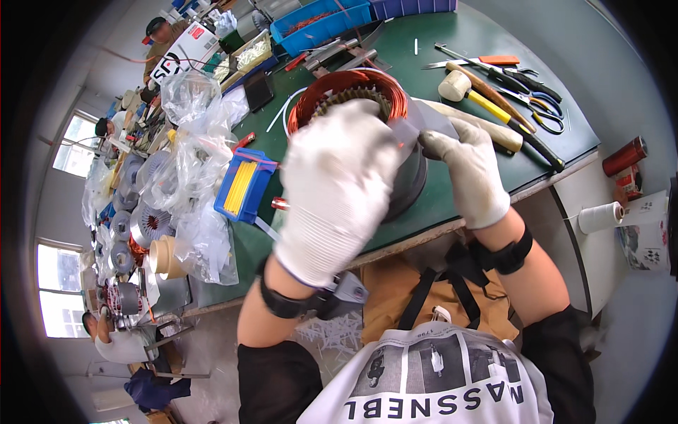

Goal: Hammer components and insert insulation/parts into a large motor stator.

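Note:
In front of me on the bench stands a motor stator [404,106] with a ring of copper windings and a dark housing. My left hand [342,187], in a white knitted glove, is over its near left side. That hand is blurred and its fingers are mostly hidden, so I cannot tell what they hold. On the stator's right side, my gloved right hand [472,169] has thumb and fingers closed on a thin grey sheet [434,119]. The sheet reaches from this hand toward the left fingers and the stator's rim.
Right of the stator lie a mallet [454,85], a wooden handle [487,129], pliers [547,106] and scissors [549,124]. To the left are a blue box of yellow strips [241,187] and plastic bags [201,166]. Blue bins [321,25] stand behind. A thread spool [600,218] is at right.

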Demonstrator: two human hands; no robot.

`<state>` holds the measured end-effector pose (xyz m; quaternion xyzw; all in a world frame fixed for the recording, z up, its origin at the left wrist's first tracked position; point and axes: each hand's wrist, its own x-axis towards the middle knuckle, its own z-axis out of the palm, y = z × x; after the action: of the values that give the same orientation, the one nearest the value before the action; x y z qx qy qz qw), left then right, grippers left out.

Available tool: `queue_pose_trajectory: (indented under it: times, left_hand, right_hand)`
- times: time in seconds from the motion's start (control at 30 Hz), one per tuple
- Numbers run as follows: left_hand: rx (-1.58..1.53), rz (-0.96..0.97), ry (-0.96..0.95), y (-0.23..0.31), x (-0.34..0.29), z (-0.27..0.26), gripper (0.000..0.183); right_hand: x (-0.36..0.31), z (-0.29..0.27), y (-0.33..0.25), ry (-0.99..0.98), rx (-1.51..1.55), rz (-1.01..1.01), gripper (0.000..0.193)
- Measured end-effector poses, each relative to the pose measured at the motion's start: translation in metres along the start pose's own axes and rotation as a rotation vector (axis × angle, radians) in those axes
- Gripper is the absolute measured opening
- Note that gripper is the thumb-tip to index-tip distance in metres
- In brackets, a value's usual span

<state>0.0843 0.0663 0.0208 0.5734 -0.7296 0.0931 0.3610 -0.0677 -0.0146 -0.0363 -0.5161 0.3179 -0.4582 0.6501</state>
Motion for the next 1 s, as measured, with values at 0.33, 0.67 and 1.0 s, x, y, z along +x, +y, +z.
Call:
queue_pose_trajectory:
  times: [0.33,0.67,1.0]
  left_hand:
    - [0.221,-0.348,-0.150,-0.083,0.032,-0.015,0.029]
    - [0.037,-0.365,-0.013,-0.085,0.024,0.002,0.019]
    - [0.068,-0.345,0.017,-0.085,0.016,0.000,0.018]
  right_hand:
    - [0.068,-0.012,-0.028,-0.222,-0.680,-0.019,0.023]
    - [0.076,-0.008,-0.005,-0.014,-0.694,-0.308,0.016]
    - [0.076,0.018,-0.054,-0.280,-0.997,-0.124,0.023]
